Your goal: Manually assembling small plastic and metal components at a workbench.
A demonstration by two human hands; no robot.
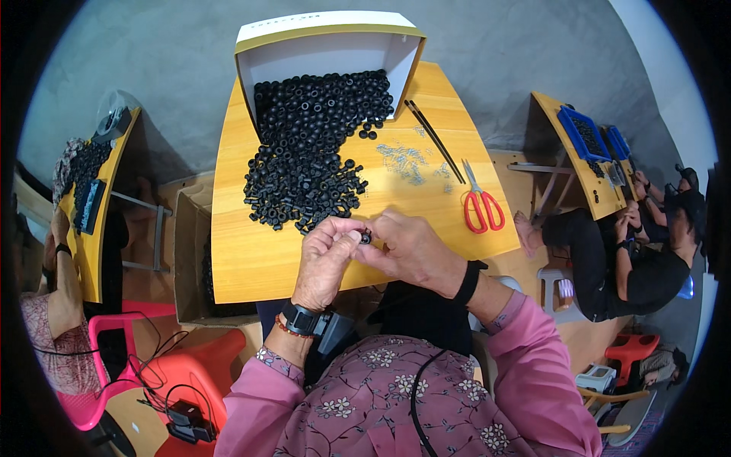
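Between my two hands, at the table's near edge, is a small round black part point(365, 238) with a hole in it. My left hand point(329, 255) pinches it between thumb and fingers. From the other side my right hand point(407, 242) closes on the same part, its fingertips partly hidden. Just beyond them spreads a pile of small black ring-like parts point(304, 186), spilling from a tipped white-and-yellow cardboard box point(327, 38). Small clear or silvery pieces point(403, 162) lie scattered to the right of the pile.
Red-handled scissors point(483, 209) and two thin black rods point(435, 142) lie on the right of the yellow wooden table point(266, 282). A cardboard carton point(190, 251) stands on the floor at left. Other people work at side tables, one with blue trays point(582, 133). A red stool point(190, 373) stands lower left.
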